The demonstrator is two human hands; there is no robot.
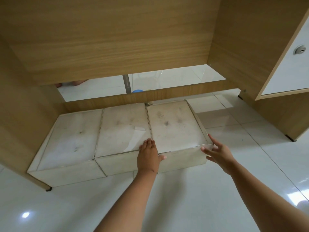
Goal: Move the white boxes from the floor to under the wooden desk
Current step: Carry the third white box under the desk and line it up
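Three flat white boxes lie side by side on the floor in the knee space of the wooden desk (108, 39): a left box (70, 138), a middle box (122, 129) and a right box (173, 124). My left hand (148, 154) rests palm down on the front edge where the middle and right boxes meet, its thumb over the right box's front face. My right hand (217, 152) is spread at the right box's front right corner, fingertips touching it. Neither hand grips a box.
The desk's left side panel (18, 124) stands against the left box. A right side panel (274, 113) with a white-fronted door (291, 67) stands at right. Glossy white floor tiles (234, 131) lie between the right box and that panel. Behind the desk are a metal pole (127, 84) and a blue object (137, 91).
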